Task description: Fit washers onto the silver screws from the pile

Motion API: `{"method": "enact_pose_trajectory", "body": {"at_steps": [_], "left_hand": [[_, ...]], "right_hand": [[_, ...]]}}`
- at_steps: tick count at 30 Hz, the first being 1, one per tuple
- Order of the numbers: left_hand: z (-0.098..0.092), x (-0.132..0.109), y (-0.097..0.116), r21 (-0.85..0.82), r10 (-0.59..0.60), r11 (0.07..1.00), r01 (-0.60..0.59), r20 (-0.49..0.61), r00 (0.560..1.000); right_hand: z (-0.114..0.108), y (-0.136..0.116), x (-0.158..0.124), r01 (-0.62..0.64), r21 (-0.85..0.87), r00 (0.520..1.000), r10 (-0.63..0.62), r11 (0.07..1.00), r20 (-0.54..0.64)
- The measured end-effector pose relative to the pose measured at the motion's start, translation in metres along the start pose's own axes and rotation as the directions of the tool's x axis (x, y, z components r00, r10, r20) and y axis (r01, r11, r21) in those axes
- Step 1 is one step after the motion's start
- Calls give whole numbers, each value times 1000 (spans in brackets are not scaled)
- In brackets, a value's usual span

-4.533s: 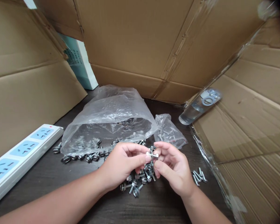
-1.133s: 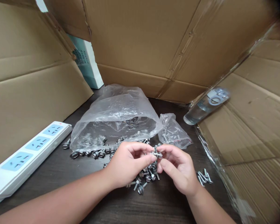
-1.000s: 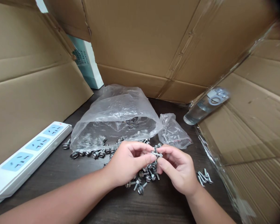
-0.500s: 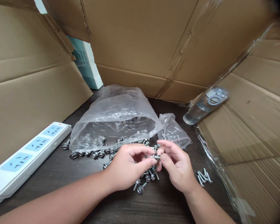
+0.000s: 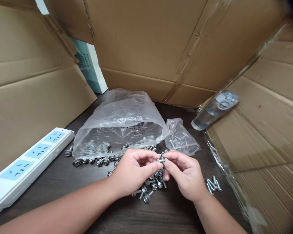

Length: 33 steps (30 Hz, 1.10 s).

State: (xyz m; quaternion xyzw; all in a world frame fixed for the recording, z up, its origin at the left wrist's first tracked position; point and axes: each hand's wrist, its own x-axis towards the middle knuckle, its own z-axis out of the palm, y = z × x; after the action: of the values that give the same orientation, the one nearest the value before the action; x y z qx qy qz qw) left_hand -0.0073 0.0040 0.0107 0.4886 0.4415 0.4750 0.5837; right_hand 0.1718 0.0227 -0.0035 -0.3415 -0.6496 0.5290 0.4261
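Note:
Between my two hands is a small metal bolt (image 5: pixel 161 160), with what looks like a washer or nut on it; fingertips cover part of it. The thumb and index finger of my left hand (image 5: pixel 139 172) pinch its left end. My right hand (image 5: pixel 185 174) grips the right end the same way, its other fingers curled. Under and behind the hands lies a loose pile of bolts (image 5: pixel 158 182) with washers and nuts. More of them spread leftward along the mouth of a large clear plastic bag (image 5: pixel 127 110).
A white power strip (image 5: pixel 39 156) lies at the left. Right of the large bag sit a small plastic bag (image 5: pixel 182 138) and a water bottle (image 5: pixel 213 110) leaning on cardboard. Several plain bolts (image 5: pixel 213 184) lie near my right wrist. Cardboard walls (image 5: pixel 146 42) surround the dark table (image 5: pixel 88 201).
The fingers of my right hand have closed in on the bolt, its index finger dropping toward the thumb. My left hand stays nearly in place.

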Motion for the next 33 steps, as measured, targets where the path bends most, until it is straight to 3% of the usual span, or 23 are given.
{"method": "enact_pose_trajectory", "body": {"at_steps": [4, 7, 10, 12, 15, 19, 23, 28, 30, 33], "left_hand": [[0, -3, -3, 172, 106, 980, -103, -10, 994], [-1, -5, -4, 402, 298, 873, -276, 8, 955], [-2, -3, -2, 478, 388, 800, -361, 46, 921], [-2, -2, 0, 441, 345, 841, -313, 6, 938], [-1, -1, 3, 263, 181, 951, -161, -54, 982], [-1, -1, 4, 88, 49, 995, -47, -25, 998], [-2, -2, 3, 207, 87, 975, -80, -22, 996], [-3, -4, 3, 442, 281, 861, -252, 1, 960], [-3, -4, 2, 463, 306, 843, -274, 8, 952], [-1, -3, 1, 394, 250, 890, -229, -2, 968]], "right_hand": [[0, 1, 2, -98, -41, 995, 99, 994, 23], [-1, 1, 4, -142, -96, 989, 145, 985, 25], [-3, 3, 5, -167, -56, 986, 167, 984, -3], [-4, 4, 5, -160, 41, 987, 160, 986, -5], [-5, 3, 2, -112, 95, 994, 110, 989, 24], [-3, -1, 0, -60, 77, 998, 57, 995, 39], [-3, -3, 0, -54, 57, 998, 52, 997, 33], [-3, -3, 2, -107, -7, 993, 107, 994, 49], [-3, 0, 3, -151, 10, 987, 150, 988, 53], [-3, 3, 3, -207, 107, 978, 204, 973, 32]]}}
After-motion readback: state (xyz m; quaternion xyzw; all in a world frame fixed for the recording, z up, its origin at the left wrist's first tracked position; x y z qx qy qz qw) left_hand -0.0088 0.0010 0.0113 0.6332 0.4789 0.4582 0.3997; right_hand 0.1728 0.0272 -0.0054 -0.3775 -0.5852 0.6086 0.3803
